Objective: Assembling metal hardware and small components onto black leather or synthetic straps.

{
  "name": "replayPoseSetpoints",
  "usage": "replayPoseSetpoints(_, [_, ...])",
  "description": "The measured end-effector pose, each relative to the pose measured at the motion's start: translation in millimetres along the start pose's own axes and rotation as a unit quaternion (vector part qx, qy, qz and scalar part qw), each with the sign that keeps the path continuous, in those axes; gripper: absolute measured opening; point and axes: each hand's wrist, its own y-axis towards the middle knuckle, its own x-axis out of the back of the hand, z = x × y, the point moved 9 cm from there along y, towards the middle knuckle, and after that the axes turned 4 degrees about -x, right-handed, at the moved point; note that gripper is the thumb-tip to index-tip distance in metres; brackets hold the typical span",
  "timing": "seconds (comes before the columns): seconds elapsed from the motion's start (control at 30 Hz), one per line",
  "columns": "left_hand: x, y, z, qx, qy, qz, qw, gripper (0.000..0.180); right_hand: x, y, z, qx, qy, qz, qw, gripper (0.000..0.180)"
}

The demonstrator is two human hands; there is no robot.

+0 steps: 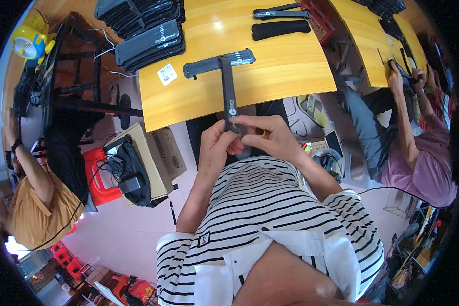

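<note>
Left hand [214, 145] pinches the near end of a dark strap [228, 86]; right hand [270, 136] at same end, grasping a mostly hidden orange piece [264, 133] — strap's far end overlaps a flat band [204, 66] on the worktop [285, 74].

Held strap [228, 84]: one. Flat strap [204, 66]: one visible. Strap stacks [150, 47] at left: two; straps within, not countable. Strap group [281, 29] at far right: one. Front bench [290, 66]: one. Label [167, 75]: one. Fan [28, 43]: one. Co-workers [418, 163]: at least two.
</note>
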Motion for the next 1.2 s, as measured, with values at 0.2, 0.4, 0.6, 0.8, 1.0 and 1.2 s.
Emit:
replayPoseSetpoints(0.2, [-21.8, -0.1, 3.7, 0.048, -0.004, 0.091, 0.995, 0.015, 13.0, -1.8, 5.9, 0.042, -0.082, -0.021, 0.995, 0.031])
replayPoseSetpoints(0.4, [-31.3, 0.3, 12.8, 0.070, -0.012, 0.129, 0.989, 0.015, 18.7, -3.2, 3.4, 0.048, -0.064, -0.004, 0.997, 0.023])
replayPoseSetpoints(0.6, [-39.5, 0.2, 11.7, 0.073, -0.034, 0.154, 0.985, 0.014, 20.8, -6.1, 7.4, 0.012, 0.009, -0.010, 1.000, 0.015])
replayPoseSetpoints(0.8, [-54.4, -9.6, 11.9, 0.069, -0.053, 0.125, 0.988, 0.015, 37.8, -32.5, 34.2, 0.069, -0.160, -0.263, 0.949, 0.004])
replayPoseSetpoints(1.0, [-62.4, -24.3, 28.6, 0.147, -0.088, 0.200, 0.965, 0.016, 70.8, -22.8, 9.9, -0.035, 0.000, -0.279, 0.960, 0.005])
replayPoseSetpoints(1.2, [-62.2, 16.4, 19.2, 0.138, -0.214, 0.125, 0.959, 0.020, 31.4, -13.8, 1.7, -0.061, 0.054, -0.174, 0.981, 0.007])
